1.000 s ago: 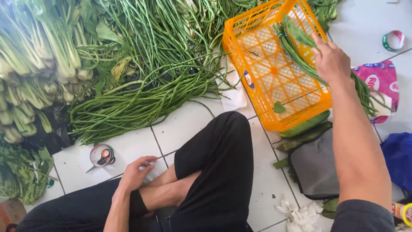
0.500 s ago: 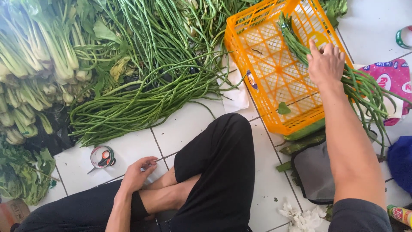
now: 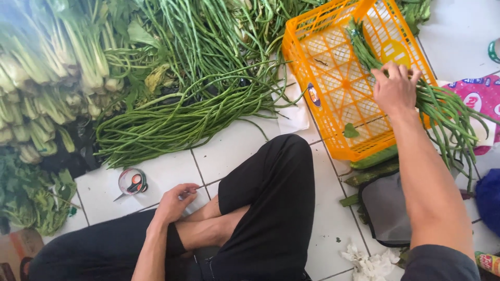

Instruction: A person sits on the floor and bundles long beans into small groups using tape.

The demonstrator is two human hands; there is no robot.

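Head view looking straight down at someone sitting cross-legged on white floor tiles [image 3: 234, 151], black trousers filling the middle of the shot. The right hand [image 3: 394, 89] is stretched out over the orange plastic crate [image 3: 333, 88], palm down with fingers curled around a bundle of long beans [image 3: 442, 112]. It looks like a loose closed grip near the middle of the bundle, so the stems lie up along the inside of the crate while the tips droop over its near right edge toward a pink printed cloth [image 3: 482, 99]. Holding them there makes sense, since the beans are far too long and floppy to manage from one end. The left hand [image 3: 174, 200] sits low by the crossed shin, fingers pinched shut on something small and thin; I honestly can't tell what it is, maybe a tie or a band. Just beside it on the tile is a small round tape dispenser [image 3: 132, 182], parked within easy reach of that hand. The big loose pile of long beans [image 3: 182, 117] lies across the floor straight ahead, stems roughly lined up, with leafy greens [image 3: 52, 78] stacked to the left of it. A grey bag [image 3: 388, 208] sits under the right forearm, near some crumpled white tissue [image 3: 370, 260].
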